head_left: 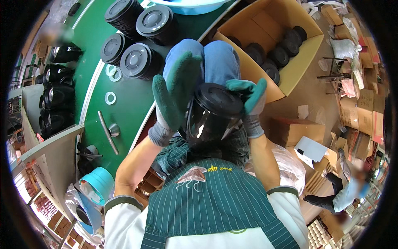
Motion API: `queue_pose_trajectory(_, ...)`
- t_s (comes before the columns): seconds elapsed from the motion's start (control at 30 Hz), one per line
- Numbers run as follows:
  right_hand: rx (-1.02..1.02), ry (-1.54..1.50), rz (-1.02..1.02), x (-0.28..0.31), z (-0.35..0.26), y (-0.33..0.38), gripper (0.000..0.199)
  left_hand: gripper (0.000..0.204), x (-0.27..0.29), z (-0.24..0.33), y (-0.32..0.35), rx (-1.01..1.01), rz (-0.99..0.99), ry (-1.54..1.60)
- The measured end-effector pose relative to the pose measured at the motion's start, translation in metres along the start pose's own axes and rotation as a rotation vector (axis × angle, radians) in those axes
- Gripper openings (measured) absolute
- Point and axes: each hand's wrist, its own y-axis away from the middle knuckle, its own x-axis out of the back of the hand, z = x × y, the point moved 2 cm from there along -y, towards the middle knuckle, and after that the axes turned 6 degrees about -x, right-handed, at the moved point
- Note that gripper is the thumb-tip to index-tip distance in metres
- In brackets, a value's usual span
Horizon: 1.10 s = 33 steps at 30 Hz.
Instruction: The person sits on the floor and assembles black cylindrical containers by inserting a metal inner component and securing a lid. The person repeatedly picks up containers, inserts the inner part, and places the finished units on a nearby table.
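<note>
A glossy black jug-like container with a black screw lid (213,112) rests on my lap, over my blue-jeaned knees. My right hand (251,99), in a green and grey glove, grips the lid edge and the side of the container. My left hand (176,89), in the same kind of glove, is raised flat with fingers spread just left of the container, close to it but not closed on it. A green striped apron covers my chest below.
A green conveyor table (124,103) lies to the left with stacks of black lids (137,60), white rings (110,98) and a metal bar (107,132). A cardboard box (290,54) of black lids stands at right. Black containers (56,99) sit on a left shelf. Another person (344,191) crouches at lower right.
</note>
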Motion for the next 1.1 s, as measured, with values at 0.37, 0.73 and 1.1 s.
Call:
queue_pose_trajectory(0.37,-0.216,-0.925,-0.331,-0.022,-0.017,0.004,0.096,0.084,0.021,-0.037,-0.022,-0.298,-0.15,-0.827)
queue_pose_trajectory(0.73,0.26,-0.161,-0.039,-0.021,-0.104,0.076,0.087,0.056,0.006,-0.017,-0.07,-0.664,-0.323,-1.302)
queue_pose_trajectory(1.1,0.123,-0.774,-0.244,-0.016,-0.047,0.029,0.069,0.051,0.023,0.013,-0.028,-0.547,0.019,-0.85)
